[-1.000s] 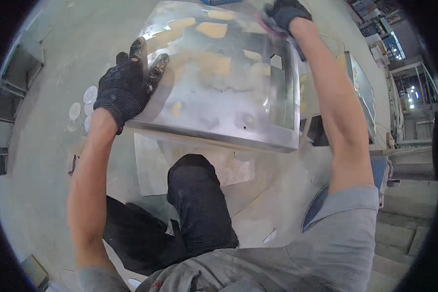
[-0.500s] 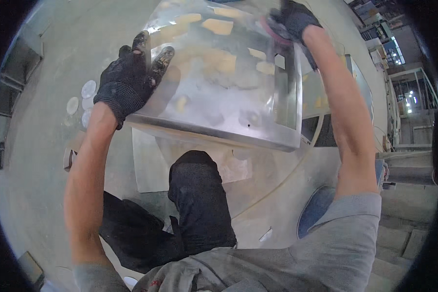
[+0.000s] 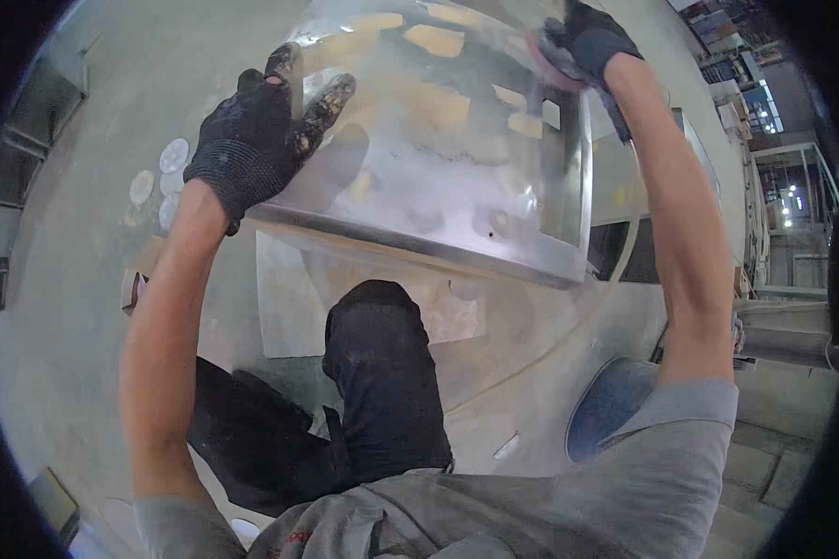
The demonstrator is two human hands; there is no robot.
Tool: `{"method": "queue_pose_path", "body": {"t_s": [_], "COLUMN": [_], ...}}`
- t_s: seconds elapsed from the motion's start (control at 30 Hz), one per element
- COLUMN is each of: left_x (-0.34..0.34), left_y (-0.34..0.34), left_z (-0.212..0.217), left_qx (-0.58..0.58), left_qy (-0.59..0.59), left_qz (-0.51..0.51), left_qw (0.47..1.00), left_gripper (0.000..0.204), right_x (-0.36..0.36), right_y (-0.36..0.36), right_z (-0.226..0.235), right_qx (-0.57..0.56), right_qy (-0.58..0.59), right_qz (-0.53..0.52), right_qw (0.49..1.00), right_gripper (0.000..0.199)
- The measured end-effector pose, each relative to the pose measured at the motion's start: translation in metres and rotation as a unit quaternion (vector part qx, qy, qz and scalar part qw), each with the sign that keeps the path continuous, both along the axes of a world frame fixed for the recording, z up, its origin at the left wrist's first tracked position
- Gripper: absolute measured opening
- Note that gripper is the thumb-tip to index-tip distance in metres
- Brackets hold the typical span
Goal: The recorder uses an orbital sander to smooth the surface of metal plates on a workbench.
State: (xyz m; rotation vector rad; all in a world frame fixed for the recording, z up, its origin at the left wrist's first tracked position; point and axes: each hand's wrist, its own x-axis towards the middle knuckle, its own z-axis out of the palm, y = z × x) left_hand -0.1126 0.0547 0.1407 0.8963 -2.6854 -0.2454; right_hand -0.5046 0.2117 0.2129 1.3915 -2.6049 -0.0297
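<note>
A shiny metal panel (image 3: 419, 182) with raised edges and yellowish filler patches (image 3: 435, 40) lies in front of me. My left hand (image 3: 256, 140), in a black glove with worn, stained fingertips, rests on the panel's left side with fingers spread. At the far right corner, my gloved right hand (image 3: 595, 45) is wrapped round a dark sander with a reddish disc (image 3: 552, 63), which meets the panel's surface. Its body is mostly hidden under the glove.
Several pale round discs (image 3: 172, 156) lie on the floor at the left, above a small open box (image 3: 133, 290). A pale sheet (image 3: 287, 303) sits under the panel's near side. A thin hose (image 3: 517, 366) crosses the floor. A blue rounded object (image 3: 606, 401) stands beside my right arm.
My right hand and the sander appear slightly farther right. The whole view has shifted a little, and my left hand stays on the panel's left side.
</note>
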Motion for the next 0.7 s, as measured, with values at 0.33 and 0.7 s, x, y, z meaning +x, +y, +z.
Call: {"method": "queue_pose_path", "body": {"t_s": [0.33,0.7], "left_x": [0.004,0.011], "left_y": [-0.003,-0.005], "left_z": [0.0,-0.001], "left_qx": [0.005,0.01], "left_qy": [0.029,0.015], "left_qz": [-0.047,-0.018], "left_qw": [0.998,1.0], "left_gripper": [0.062,0.061], "right_x": [-0.036,0.02], "right_y": [-0.014,0.009], "right_z": [-0.017,-0.004], "right_qx": [0.001,0.074], "right_qy": [-0.001,0.13], "right_qz": [-0.007,-0.018], "right_qw": [1.0,0.989], "right_gripper": [0.039,0.039]}}
